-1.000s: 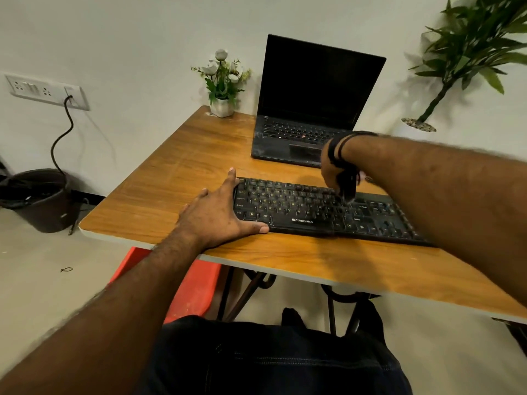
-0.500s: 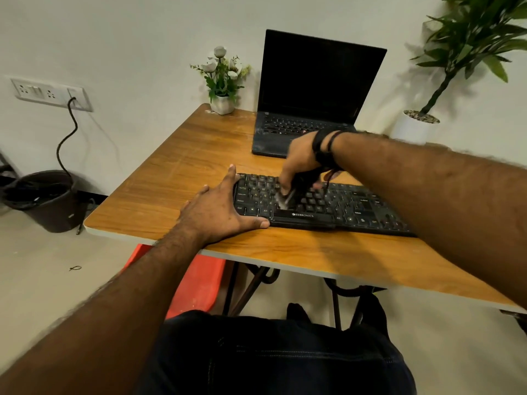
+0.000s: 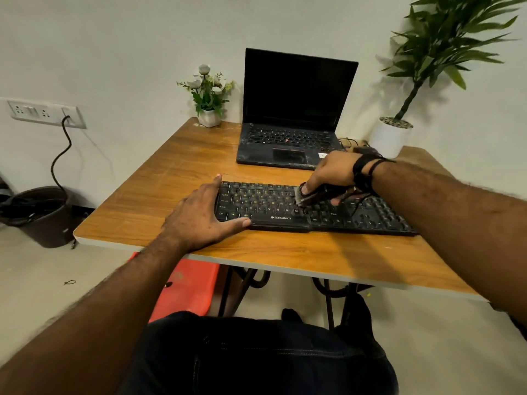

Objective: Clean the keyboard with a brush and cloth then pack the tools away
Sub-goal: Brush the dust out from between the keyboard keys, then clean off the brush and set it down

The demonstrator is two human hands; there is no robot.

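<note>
Both hands are working. My left hand (image 3: 199,216) is lying flat, fingers straight, bracing the keyboard (image 3: 313,209). My right hand (image 3: 330,173) fingers are gripping the brush (image 3: 309,196) on its keys.

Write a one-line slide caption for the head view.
Right hand sweeps a brush across a black Zebronics keyboard while the left hand steadies its end on a wooden table.
</note>
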